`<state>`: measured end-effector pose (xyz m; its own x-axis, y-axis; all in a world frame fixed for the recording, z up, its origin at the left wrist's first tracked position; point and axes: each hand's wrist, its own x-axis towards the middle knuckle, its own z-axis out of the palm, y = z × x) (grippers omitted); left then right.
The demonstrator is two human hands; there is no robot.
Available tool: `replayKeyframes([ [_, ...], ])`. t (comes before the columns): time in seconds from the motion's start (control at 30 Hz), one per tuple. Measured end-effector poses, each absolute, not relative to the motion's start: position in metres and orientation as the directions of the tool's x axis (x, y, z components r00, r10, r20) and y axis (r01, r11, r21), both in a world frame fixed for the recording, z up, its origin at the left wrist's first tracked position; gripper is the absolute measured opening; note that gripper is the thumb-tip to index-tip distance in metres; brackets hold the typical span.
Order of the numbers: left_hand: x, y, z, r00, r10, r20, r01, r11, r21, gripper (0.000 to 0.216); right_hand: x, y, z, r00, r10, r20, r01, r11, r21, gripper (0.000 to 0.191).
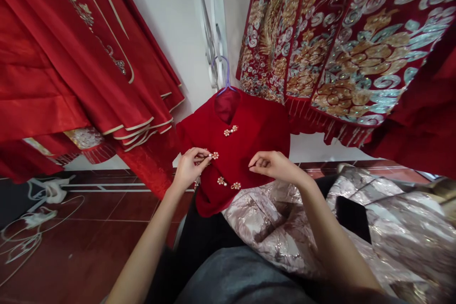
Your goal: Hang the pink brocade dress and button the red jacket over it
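Observation:
A small red jacket (261, 118) hangs in front of me on a purple hanger (228, 73). Gold, pearl-studded flower fasteners run down its front, one pair (231, 130) joined near the neckline. Lower down, a flower fastener (221, 181) and another flower fastener (235, 185) lie apart. My left hand (190, 168) is closed in a pinch on a flower fastener (215, 155) at the jacket's left edge. My right hand (274, 166) hovers by the jacket's right side, thumb and fingertips pressed together; whatever they hold, if anything, is too small to make out.
Red garments with pale piping (142, 85) hang at left, and a sequined red garment (342, 47) with fringe hangs at right. Shiny brocade fabric (263, 218) covers my lap's right side, with a black phone (352, 218) on it. White cables (39, 221) lie on the left floor.

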<state>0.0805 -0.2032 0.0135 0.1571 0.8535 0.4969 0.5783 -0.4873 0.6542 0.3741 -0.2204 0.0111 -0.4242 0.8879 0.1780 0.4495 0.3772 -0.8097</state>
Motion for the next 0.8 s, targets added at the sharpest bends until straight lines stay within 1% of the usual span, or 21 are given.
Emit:
replayKeyframes([
  [0.1, 0.081, -0.203, 0.016, 0.154, 0.898, 0.412, 0.508, -0.43, 0.746, 0.026, 0.388, -0.219, 0.011, -0.39, 0.904, 0.177, 0.458, 0.357, -0.814, 0.018],
  [0.2, 0.08, -0.2, 0.019, 0.16, 0.918, 0.363, 0.479, -0.394, 0.785, 0.03, 0.396, -0.22, 0.011, -0.37, 0.915, 0.16, 0.459, 0.329, -0.825, 0.019],
  [0.4, 0.08, -0.191, 0.017, 0.118, 0.916, 0.384, 0.55, -0.382, 0.743, 0.028, 0.402, -0.218, 0.01, -0.353, 0.925, 0.143, 0.444, 0.3, -0.844, 0.023],
  [0.53, 0.086, -0.192, 0.016, 0.099, 0.898, 0.429, 0.562, -0.406, 0.72, 0.023, 0.406, -0.213, 0.006, -0.352, 0.929, 0.116, 0.432, 0.271, -0.86, 0.025],
  [0.6, 0.091, -0.193, 0.019, 0.085, 0.885, 0.458, 0.588, -0.416, 0.694, 0.021, 0.408, -0.211, 0.003, -0.35, 0.931, 0.106, 0.427, 0.259, -0.867, 0.025],
  [0.67, 0.098, -0.194, 0.026, 0.094, 0.867, 0.489, 0.635, -0.431, 0.641, 0.019, 0.409, -0.209, 0.002, -0.346, 0.933, 0.102, 0.419, 0.251, -0.873, 0.025],
  [0.73, 0.107, -0.191, 0.037, 0.129, 0.837, 0.532, 0.702, -0.456, 0.547, 0.017, 0.408, -0.208, 0.002, -0.346, 0.933, 0.104, 0.413, 0.251, -0.875, 0.024],
  [0.8, 0.119, -0.185, 0.052, 0.184, 0.794, 0.58, 0.773, -0.482, 0.414, 0.016, 0.405, -0.208, 0.003, -0.354, 0.929, 0.112, 0.411, 0.262, -0.873, 0.024],
])
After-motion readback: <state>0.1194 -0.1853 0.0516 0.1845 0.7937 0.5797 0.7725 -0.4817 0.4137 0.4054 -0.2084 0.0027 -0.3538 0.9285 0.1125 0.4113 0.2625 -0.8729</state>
